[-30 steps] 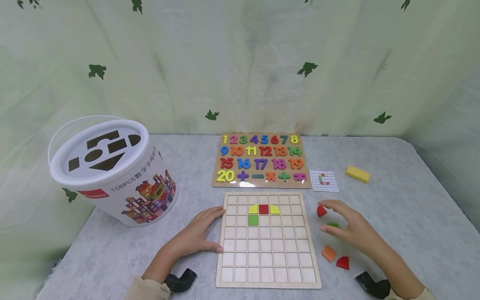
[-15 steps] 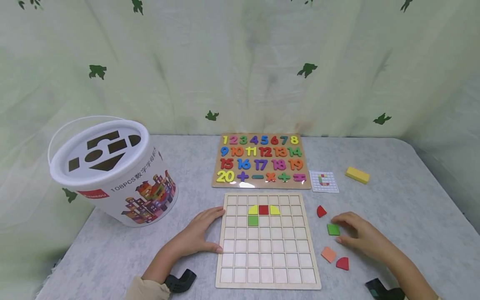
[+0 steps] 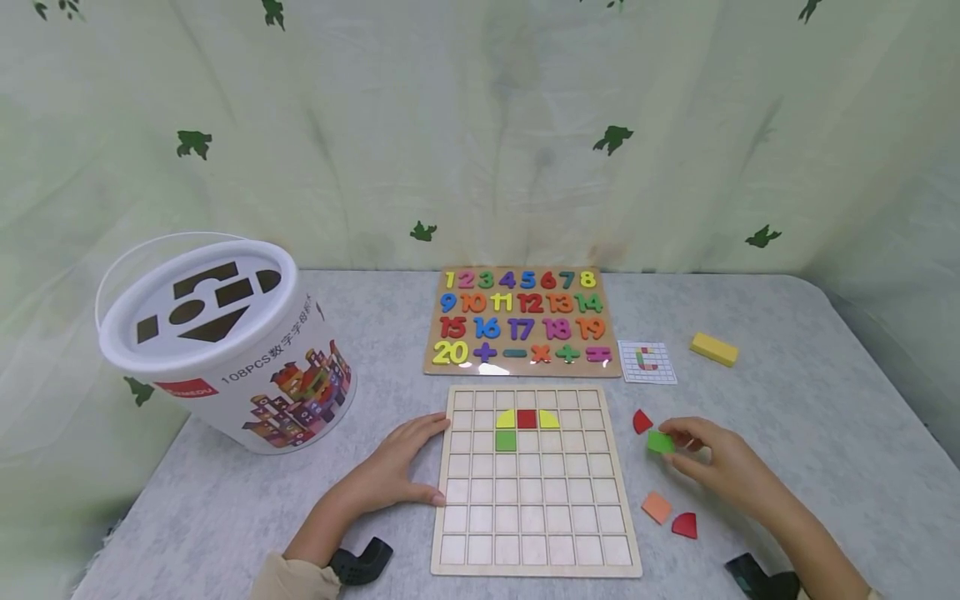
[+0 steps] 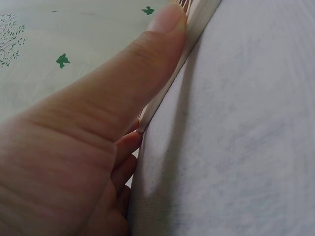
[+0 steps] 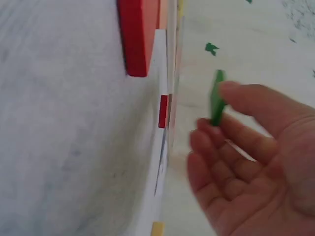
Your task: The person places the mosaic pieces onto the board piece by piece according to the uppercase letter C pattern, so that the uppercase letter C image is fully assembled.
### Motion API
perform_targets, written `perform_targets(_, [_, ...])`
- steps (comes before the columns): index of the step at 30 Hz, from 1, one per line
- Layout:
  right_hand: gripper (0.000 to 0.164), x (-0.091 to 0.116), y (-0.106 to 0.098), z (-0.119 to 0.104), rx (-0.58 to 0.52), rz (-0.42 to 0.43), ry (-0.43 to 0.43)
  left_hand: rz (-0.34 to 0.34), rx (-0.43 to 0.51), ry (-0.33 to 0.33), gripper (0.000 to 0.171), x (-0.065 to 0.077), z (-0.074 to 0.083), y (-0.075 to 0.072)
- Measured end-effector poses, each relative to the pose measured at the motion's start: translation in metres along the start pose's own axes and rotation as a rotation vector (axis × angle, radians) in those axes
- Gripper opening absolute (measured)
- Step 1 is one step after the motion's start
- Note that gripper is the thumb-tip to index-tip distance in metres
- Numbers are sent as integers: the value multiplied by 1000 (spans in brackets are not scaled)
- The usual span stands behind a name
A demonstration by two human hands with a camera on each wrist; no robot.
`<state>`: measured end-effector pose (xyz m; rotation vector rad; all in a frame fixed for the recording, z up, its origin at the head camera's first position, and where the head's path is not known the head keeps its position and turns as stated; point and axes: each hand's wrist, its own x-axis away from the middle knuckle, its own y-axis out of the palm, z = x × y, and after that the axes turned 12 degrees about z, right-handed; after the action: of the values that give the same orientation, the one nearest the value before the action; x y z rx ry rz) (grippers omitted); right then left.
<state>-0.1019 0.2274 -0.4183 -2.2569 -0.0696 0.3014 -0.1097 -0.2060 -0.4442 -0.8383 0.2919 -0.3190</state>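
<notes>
Seemingly fetching, our right hand (image 3: pixel 716 462) pinches a green square tile (image 3: pixel 660 442), left hand (image 3: pixel 390 468) spread against grid board (image 3: pixel 535 520); next likely needs cell alignment.

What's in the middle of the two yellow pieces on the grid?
A red square. It fills the one cell between them on the grid, as the head view shows.

head view looks forward-down; close wrist views share its grey table (image 3: pixel 390 333).
</notes>
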Motion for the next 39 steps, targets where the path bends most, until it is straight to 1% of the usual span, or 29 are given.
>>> perform_targets(3, [35, -2, 0, -12, -35, 46, -58, 2, 2, 3, 100, 0, 0, 0])
perform_targets(5, [33, -4, 2, -21, -63, 75, -111, 3, 5, 6, 100, 0, 0, 0])
perform_targets(9, [30, -10, 8, -41, -131, 108, -191, 8, 3, 8, 100, 0, 0, 1])
perform_targets(15, [30, -20, 23, -76, -215, 119, -256, 11, 2, 4, 101, 0, 0, 1])
perform_targets(18, [31, -25, 34, -91, -275, 114, -296, 11, 3, 4, 101, 0, 0, 1])
perform_targets(21, [32, -28, 46, -104, -321, 96, -307, 13, 2, 1, 101, 0, 0, 1])
perform_targets(24, [31, -30, 60, -114, -356, 70, -290, 11, 2, -7, 102, 0, 0, 0])
perform_targets(27, [31, -32, 74, -119, -383, 39, -299, 10, 1, -8, 102, 0, 0, 0])
perform_targets(30, [30, -34, 85, -118, -401, -27, -288, 11, -3, -4, 102, 0, 0, 0])
perform_targets(32, [30, -34, 92, -115, -391, -88, -257, 12, -3, -3, 102, 0, 0, 0])
perform_targets(35, [29, -35, 100, -109, -348, -179, -211, 9, -3, -4, 102, 0, 0, 0])
perform_targets(37, [28, -36, 106, -105, -309, -226, -204, 6, 0, -2, 101, 0, 0, 0])
perform_targets(39, [27, -36, 110, -101, -274, -253, -219, 2, -1, -7, 102, 0, 0, 0])
